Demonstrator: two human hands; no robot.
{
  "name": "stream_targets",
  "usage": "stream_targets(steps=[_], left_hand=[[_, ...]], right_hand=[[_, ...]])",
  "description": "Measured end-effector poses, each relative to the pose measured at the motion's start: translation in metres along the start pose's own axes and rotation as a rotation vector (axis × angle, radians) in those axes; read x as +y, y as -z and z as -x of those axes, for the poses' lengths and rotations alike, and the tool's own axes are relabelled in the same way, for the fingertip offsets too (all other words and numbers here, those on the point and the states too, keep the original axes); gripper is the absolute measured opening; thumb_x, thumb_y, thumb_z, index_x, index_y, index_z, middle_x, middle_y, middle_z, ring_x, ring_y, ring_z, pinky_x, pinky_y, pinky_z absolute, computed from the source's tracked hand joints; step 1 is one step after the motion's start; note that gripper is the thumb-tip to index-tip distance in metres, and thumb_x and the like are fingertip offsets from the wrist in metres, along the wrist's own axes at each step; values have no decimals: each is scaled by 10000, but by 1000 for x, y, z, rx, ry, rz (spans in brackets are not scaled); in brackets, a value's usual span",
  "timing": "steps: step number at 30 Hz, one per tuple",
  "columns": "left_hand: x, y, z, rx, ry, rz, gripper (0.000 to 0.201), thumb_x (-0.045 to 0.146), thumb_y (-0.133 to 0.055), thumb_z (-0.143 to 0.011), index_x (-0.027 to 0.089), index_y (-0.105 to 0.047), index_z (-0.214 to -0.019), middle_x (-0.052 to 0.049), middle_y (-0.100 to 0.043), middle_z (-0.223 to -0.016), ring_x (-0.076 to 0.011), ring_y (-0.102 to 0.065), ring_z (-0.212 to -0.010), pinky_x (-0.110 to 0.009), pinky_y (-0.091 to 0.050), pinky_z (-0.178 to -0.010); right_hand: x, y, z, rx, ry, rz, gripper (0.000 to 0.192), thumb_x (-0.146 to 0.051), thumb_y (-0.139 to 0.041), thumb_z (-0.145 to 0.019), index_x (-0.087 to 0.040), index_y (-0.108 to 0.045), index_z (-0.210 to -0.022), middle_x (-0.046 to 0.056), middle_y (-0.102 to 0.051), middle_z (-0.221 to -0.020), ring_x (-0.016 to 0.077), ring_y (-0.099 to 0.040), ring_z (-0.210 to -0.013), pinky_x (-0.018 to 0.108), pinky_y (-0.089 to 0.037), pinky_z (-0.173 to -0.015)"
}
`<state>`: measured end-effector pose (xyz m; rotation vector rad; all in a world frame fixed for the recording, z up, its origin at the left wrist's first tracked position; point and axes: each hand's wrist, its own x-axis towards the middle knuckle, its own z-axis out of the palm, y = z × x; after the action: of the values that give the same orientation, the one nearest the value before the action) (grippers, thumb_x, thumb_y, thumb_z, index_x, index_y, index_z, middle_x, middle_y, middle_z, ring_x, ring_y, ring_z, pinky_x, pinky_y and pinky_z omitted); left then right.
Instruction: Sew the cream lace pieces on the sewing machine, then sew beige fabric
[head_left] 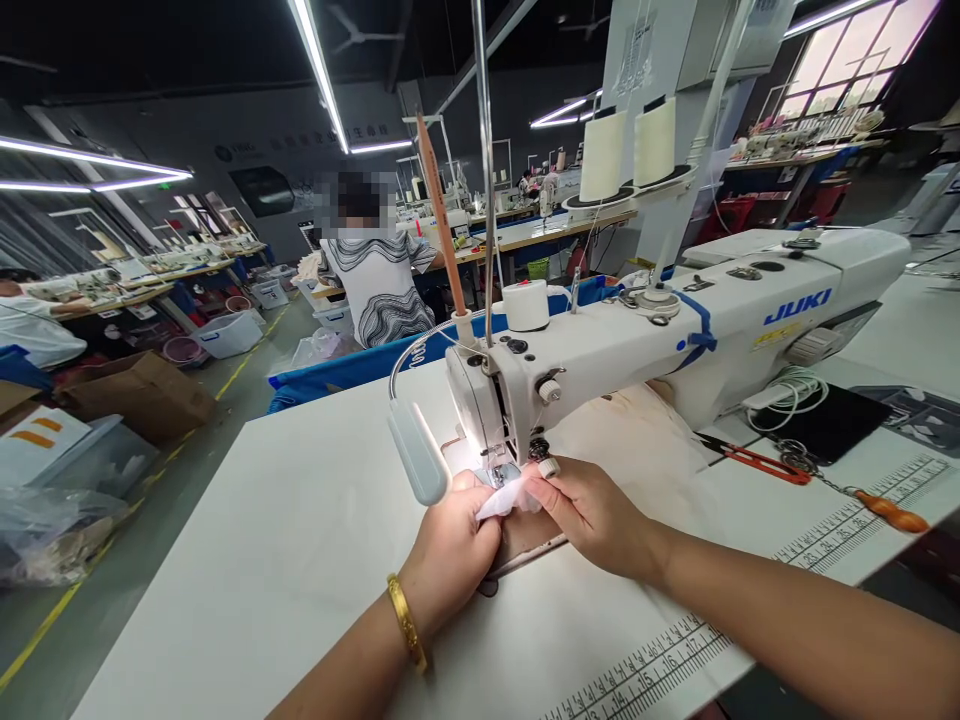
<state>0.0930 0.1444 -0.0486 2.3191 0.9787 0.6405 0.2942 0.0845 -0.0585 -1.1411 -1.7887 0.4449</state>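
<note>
A white JUKI sewing machine [675, 330] stands on a white table [285, 560]. Under its needle lies a small piece of white fabric [504, 499], brightly lit by the machine's lamp. My left hand [450, 550], with a gold bangle on the wrist, pinches the fabric from the left. My right hand [589, 515] holds the same piece from the right, fingertips just beside the presser foot [501, 470]. A thimble or tape ring sits on one right finger.
Red-handled snips [757, 460] and an orange-handled tool [889, 512] lie to the right, near a black mat [825, 425]. Two thread cones [630, 150] stand behind the machine. A person in a striped shirt [379, 285] works beyond the table; boxes and bags line the floor at left.
</note>
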Motion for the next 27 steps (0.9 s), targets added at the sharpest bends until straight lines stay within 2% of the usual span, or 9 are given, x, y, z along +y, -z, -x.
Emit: stream_targets(steps=[4,6,10,13,17,21,27], left_hand=[[4,3,2,-29,19,-2,222,179,-569,-867,216,-581,-649,-10,-607,-818,-158,-625,-695,-250,-508,-570],[4,2,6,-25,-63,-62,278,193,-557,-915,209,-576,-639,-14,-587,-790,-154,-587,-687,-253,-472,-579],[8,-1,21,33,-303,-270,290,138,-521,-949,206,-634,-690,-35,-597,-792,-181,-543,-727,-298,-410,-618],[13,-3,33,55,-368,-334,300,125,-523,-983,213,-665,-733,-48,-646,-841,-202,-568,-775,-328,-443,-661],[14,-2,36,29,-412,-316,295,120,-513,-1010,231,-710,-820,-41,-708,-898,-213,-603,-808,-364,-490,-716],[11,-2,32,39,-400,-313,263,114,-531,-1006,240,-732,-893,-29,-723,-903,-220,-601,-803,-375,-498,-717],[3,-6,27,89,-397,-310,254,58,-551,-926,233,-729,-880,-31,-718,-897,-222,-580,-786,-349,-472,-689]], right_hand=[[1,3,1,-33,7,11,390,-346,-336,-1146,-219,-613,-903,28,-664,-830,187,-596,-762,317,-477,-752],[3,6,1,-93,62,63,380,-296,-323,-1143,-216,-605,-900,22,-669,-820,183,-589,-753,328,-458,-782],[4,16,3,-333,309,227,332,-238,-351,-1130,-212,-572,-884,3,-688,-805,179,-574,-743,349,-407,-832],[1,22,4,-438,371,314,272,-202,-396,-1108,-211,-589,-917,8,-712,-847,189,-585,-775,354,-382,-820],[-1,25,5,-444,360,334,241,-160,-420,-1075,-212,-585,-907,14,-712,-842,193,-594,-774,357,-373,-818],[2,24,4,-424,357,360,269,-168,-401,-1081,-213,-565,-872,4,-685,-804,182,-554,-736,345,-366,-801],[13,18,0,-336,412,370,323,-190,-357,-1101,-204,-527,-826,-27,-616,-736,162,-442,-652,337,-321,-758]])
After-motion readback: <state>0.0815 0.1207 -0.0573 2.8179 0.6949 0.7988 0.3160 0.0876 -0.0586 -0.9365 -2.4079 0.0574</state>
